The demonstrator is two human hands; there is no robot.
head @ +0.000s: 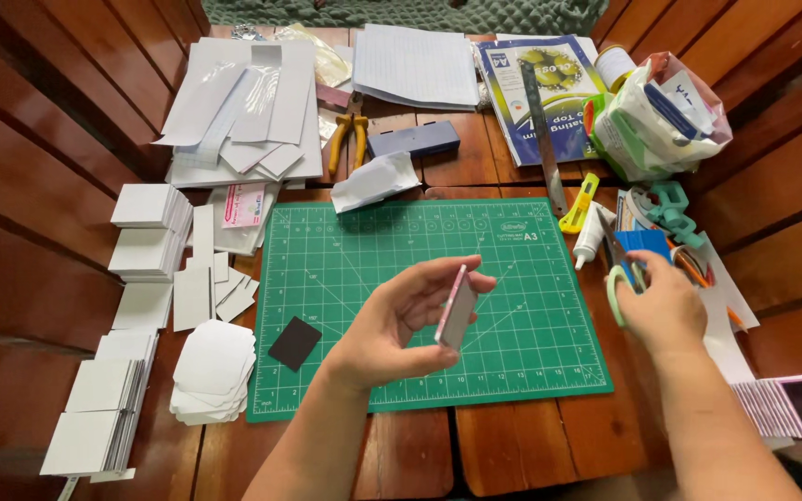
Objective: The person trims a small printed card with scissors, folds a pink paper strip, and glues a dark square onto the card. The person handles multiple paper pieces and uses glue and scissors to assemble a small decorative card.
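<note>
While the left hand (392, 325), at centre frame, pinches a thin pink-edged card (457, 309) edge-on between thumb and fingers above the green cutting mat (345, 269), the right hand (666, 311), right of centre, closes on green-handled scissors (622, 283) at the mat's right edge. Black square piece (294, 342) on the mat, lower left. White card stacks (146, 237) along the frame's left side; steel ruler (542, 130) at upper right.

Green cutting mat (345, 278) lay on wooden table (512, 445) | small black square (294, 342) rested on mat's left part | white card stacks (146, 243) sat left of mat | yellow-handled pliers (352, 133) and steel ruler (543, 139) lay beyond mat's far edge
</note>
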